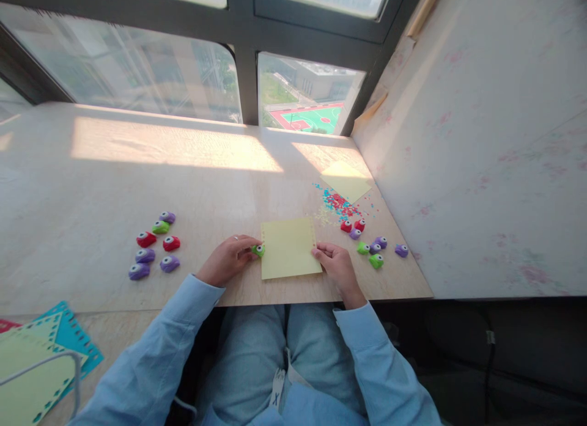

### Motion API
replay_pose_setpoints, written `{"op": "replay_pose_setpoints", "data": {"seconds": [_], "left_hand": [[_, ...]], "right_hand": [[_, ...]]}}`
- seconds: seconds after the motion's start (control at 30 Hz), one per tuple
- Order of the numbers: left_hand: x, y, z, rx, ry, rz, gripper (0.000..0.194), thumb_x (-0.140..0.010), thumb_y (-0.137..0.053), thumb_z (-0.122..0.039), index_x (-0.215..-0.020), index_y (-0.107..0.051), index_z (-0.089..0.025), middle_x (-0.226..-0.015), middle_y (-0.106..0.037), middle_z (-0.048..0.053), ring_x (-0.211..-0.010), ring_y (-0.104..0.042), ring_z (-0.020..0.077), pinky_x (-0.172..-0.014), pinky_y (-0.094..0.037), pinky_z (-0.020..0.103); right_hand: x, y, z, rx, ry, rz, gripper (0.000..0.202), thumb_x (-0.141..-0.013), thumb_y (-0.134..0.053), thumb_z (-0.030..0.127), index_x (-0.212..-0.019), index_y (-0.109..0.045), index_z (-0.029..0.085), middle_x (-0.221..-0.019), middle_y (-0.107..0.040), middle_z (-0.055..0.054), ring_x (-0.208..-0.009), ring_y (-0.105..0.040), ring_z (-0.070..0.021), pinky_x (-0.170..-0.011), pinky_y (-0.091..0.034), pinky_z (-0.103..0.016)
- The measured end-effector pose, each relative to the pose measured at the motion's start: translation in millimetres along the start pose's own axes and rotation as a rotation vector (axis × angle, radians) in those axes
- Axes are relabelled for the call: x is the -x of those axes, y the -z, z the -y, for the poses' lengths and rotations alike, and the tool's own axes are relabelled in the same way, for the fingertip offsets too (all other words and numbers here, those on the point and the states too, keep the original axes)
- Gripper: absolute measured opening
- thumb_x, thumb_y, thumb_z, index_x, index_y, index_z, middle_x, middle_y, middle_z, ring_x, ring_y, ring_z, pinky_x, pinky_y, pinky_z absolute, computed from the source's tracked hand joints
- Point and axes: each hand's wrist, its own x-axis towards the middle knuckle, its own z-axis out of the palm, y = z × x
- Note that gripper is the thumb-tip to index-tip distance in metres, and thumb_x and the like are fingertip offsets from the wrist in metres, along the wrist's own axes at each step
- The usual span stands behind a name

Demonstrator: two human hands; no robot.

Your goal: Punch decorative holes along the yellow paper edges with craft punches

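Note:
A pale yellow sheet of paper [291, 249] lies at the front of the table, with small punched marks along its left and right edges. My left hand [233, 258] is closed around a small green craft punch [259, 250] at the sheet's left edge. Whether the paper sits inside the punch's slot I cannot tell. On the opposite side, my right hand [337, 264] pinches the sheet's right edge between thumb and fingers.
Several red, green and purple punches [145, 255] stand to the left, and more punches [376, 247] to the right. Paper confetti [338, 203] is scattered by another yellow sheet [347, 180]. Punched coloured sheets [43, 362] lie lower left. A wall [495, 169] borders the right side.

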Motion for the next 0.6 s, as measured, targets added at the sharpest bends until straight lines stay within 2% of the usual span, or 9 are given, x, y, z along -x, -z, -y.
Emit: {"op": "replay_pose_setpoints", "data": {"seconds": [0.1, 0.2, 0.3, 0.37, 0.43, 0.5, 0.6], "left_hand": [[0.4, -1.7, -2.0, 0.020, -0.006, -0.002, 0.020, -0.084, -0.062, -0.022, -0.102, -0.070, -0.021, -0.100, -0.072, 0.005, -0.075, -0.065, 0.0158, -0.070, -0.054, 0.028], [1.3, -3.1, -5.2, 0.024, 0.013, -0.019, 0.020, -0.085, -0.061, -0.025, -0.102, -0.070, -0.020, -0.098, -0.069, 0.007, -0.072, -0.063, 0.0143, -0.068, -0.052, 0.028], [2.2, -3.4, -9.5, 0.017, 0.049, -0.011, 0.022, -0.085, -0.062, -0.030, -0.103, -0.070, -0.019, -0.092, -0.065, 0.006, -0.068, -0.060, 0.0136, -0.067, -0.050, 0.028], [2.6, -2.8, -12.7, 0.030, 0.068, -0.003, 0.024, -0.086, -0.061, -0.034, -0.103, -0.069, -0.018, -0.093, -0.064, 0.006, -0.068, -0.059, 0.0135, -0.067, -0.050, 0.028], [2.6, -2.0, -16.1, 0.045, 0.091, -0.026, 0.028, -0.088, -0.059, -0.037, -0.104, -0.069, -0.017, -0.095, -0.064, 0.007, -0.068, -0.059, 0.0136, -0.067, -0.049, 0.029], [2.7, -1.4, -19.8, 0.050, 0.133, -0.058, 0.031, -0.089, -0.057, -0.040, -0.106, -0.068, -0.016, -0.089, -0.063, 0.005, -0.065, -0.056, 0.0131, -0.064, -0.047, 0.028], [3.5, -1.9, -25.6, 0.037, 0.194, -0.056, 0.032, -0.089, -0.057, -0.041, -0.105, -0.069, -0.016, -0.074, -0.058, 0.001, -0.060, -0.052, 0.0127, -0.060, -0.044, 0.026]], "right_hand": [[0.0, -1.2, 1.2, 0.018, 0.027, 0.032, 0.046, -0.068, -0.073, 0.054, -0.092, -0.076, 0.015, -0.088, -0.078, -0.009, -0.084, -0.072, -0.0269, -0.076, -0.057, -0.039], [2.6, -0.4, 1.8, 0.135, 0.083, 0.020, 0.047, -0.076, -0.068, 0.054, -0.100, -0.074, 0.014, -0.075, -0.074, -0.006, -0.068, -0.068, -0.0221, -0.066, -0.056, -0.035], [7.8, 1.9, 2.9, 0.409, 0.291, -0.163, 0.045, -0.084, -0.063, 0.048, -0.110, -0.069, 0.012, -0.068, -0.065, -0.003, -0.061, -0.059, -0.0185, -0.062, -0.052, -0.033], [11.3, 2.8, 4.6, 0.566, 0.490, -0.237, 0.037, -0.090, -0.059, 0.041, -0.112, -0.068, 0.013, -0.074, -0.064, -0.005, -0.067, -0.059, -0.0190, -0.067, -0.052, -0.034], [13.2, 1.6, 6.2, 0.661, 0.681, -0.160, 0.029, -0.094, -0.055, 0.034, -0.113, -0.068, 0.016, -0.088, -0.067, -0.009, -0.081, -0.062, -0.0213, -0.077, -0.053, -0.037], [13.1, -2.0, 6.3, 0.729, 0.830, 0.024, 0.026, -0.095, -0.054, 0.030, -0.117, -0.066, 0.020, -0.109, -0.068, -0.012, -0.104, -0.062, -0.0237, -0.091, -0.051, -0.042], [11.0, -9.9, 2.4, 0.828, 0.924, 0.247, 0.028, -0.094, -0.058, 0.029, -0.120, -0.065, 0.021, -0.133, -0.061, -0.013, -0.127, -0.051, -0.0261, -0.104, -0.044, -0.046]]}}
